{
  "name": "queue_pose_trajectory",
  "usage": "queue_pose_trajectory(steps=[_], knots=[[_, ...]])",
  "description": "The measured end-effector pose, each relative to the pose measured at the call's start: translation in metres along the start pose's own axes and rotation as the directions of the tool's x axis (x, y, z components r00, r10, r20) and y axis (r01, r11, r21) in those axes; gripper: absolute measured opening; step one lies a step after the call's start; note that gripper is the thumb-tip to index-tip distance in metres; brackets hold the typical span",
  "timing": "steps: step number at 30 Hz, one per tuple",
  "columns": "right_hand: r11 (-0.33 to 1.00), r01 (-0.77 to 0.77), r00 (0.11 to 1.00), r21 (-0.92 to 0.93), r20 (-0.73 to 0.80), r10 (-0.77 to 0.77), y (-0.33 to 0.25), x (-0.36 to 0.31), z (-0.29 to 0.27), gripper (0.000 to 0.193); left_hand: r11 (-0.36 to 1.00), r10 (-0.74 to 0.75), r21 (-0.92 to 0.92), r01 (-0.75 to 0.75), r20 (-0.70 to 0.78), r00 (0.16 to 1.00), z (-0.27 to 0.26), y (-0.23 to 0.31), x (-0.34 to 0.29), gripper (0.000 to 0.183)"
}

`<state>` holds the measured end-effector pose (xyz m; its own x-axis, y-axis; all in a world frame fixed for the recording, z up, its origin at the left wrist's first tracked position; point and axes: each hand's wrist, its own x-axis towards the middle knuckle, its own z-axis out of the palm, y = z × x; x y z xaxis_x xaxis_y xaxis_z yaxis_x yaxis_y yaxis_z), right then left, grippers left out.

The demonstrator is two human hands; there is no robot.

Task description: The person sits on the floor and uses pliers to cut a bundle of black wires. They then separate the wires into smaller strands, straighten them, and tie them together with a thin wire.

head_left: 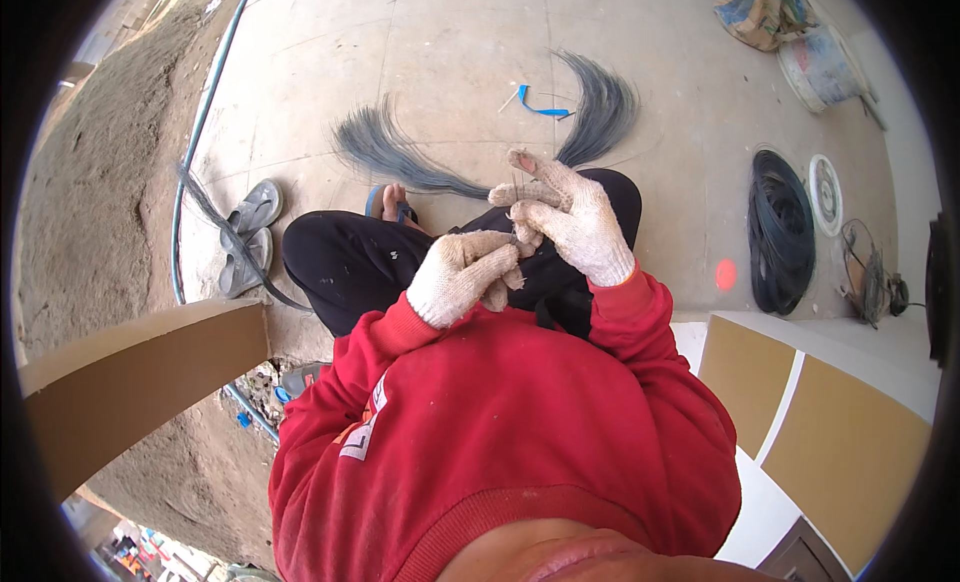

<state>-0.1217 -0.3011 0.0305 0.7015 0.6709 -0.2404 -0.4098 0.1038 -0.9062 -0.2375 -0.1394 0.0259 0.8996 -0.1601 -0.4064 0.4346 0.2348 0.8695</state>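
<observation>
My left hand (462, 277) and my right hand (580, 217), both in off-white knit gloves, meet above my lap. The left fingers are bent together in a pinch at a thin dark strand (516, 187), whose lower end is hidden among the fingertips. My right thumb and fingers close around the upper part of that strand, with the index finger pointing up and left. Just past my hands, on the floor, lie two fanned bundles of dark grey fibre strands, a left bundle (395, 152) and a right bundle (600, 107).
Between the bundles lies a blue strip (540, 107). Grey sandals (245, 247), a long dark strand bundle (225, 227) and a blue hose (207, 117) are on the left. At right are a black coil (780, 232), a white ring (825, 195) and a bucket (820, 70).
</observation>
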Motion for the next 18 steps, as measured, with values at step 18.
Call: queue_pose_trajectory(steps=[18], knots=[[0.965, 0.225, 0.957, 0.137, -0.215, -0.192, 0.010, 0.030, -0.056, 0.035, 0.995, 0.057, 0.089, -0.041, -0.186, 0.981, -0.010, -0.019, -0.016, 0.025]])
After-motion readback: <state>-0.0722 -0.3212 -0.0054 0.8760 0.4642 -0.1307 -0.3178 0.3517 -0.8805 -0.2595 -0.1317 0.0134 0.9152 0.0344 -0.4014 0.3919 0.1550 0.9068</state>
